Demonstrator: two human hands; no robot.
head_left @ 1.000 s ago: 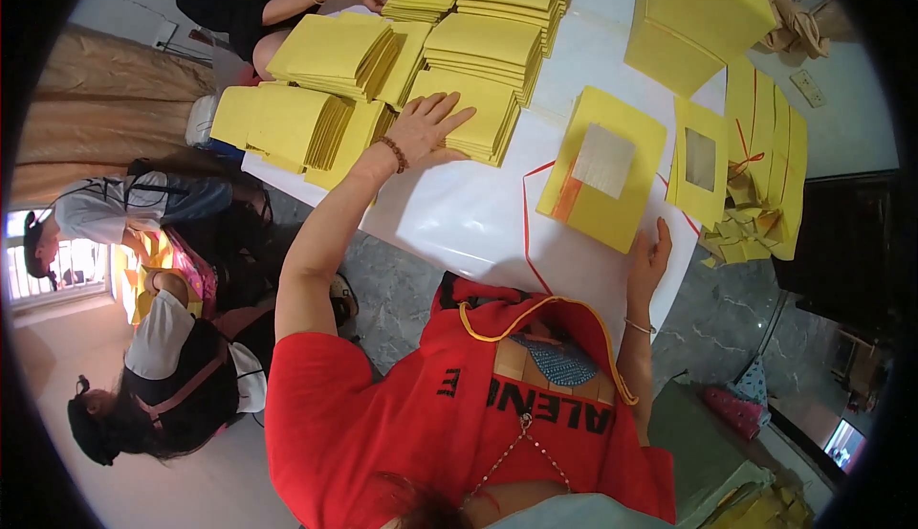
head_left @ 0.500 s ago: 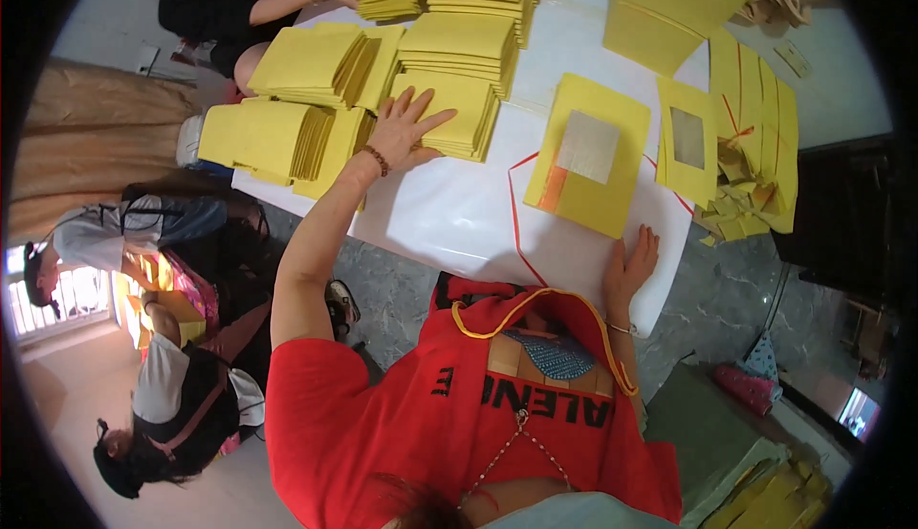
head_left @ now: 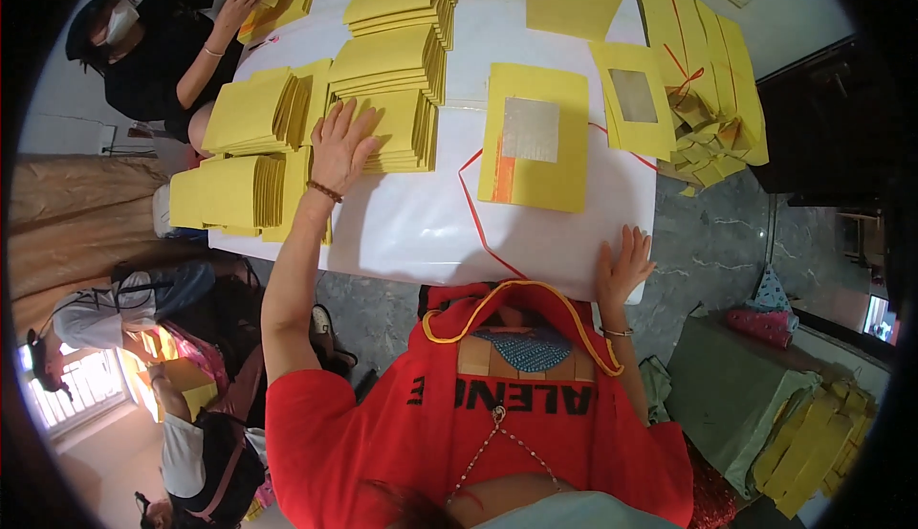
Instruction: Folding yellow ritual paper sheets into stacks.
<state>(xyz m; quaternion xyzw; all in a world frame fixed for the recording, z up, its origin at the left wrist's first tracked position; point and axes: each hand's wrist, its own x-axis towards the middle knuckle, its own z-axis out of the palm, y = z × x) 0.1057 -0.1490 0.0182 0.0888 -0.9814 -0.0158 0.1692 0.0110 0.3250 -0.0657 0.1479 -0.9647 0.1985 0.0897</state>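
My left hand (head_left: pixel 346 151) lies with fingers spread on the left part of the nearest stack of yellow envelopes (head_left: pixel 402 127). My right hand (head_left: pixel 624 266) is open at the front right of the table, palm side down on the white cover, holding nothing. Between my hands, farther in, a single flat yellow envelope (head_left: pixel 564 137) shows a greyish rectangular panel and an orange strip. A smaller yellow piece with a grey panel (head_left: pixel 631 99) lies to its right. Beside my left hand, folded yellow bundles (head_left: pixel 253 113) overlap at the table's left edge.
More yellow stacks (head_left: pixel 397 3) run back along the white table (head_left: pixel 411 232). A red ribbon (head_left: pixel 469 199) crosses the cover. Tied yellow sheets (head_left: pixel 712 79) stand at the right edge. Across the left side, a masked person (head_left: pixel 158 51) handles yellow envelopes; other people sit lower left.
The view has turned and shifted. My left hand sits farther left on the stack, and my right hand is farther from the flat envelope. The person across has lifted a yellow bundle.
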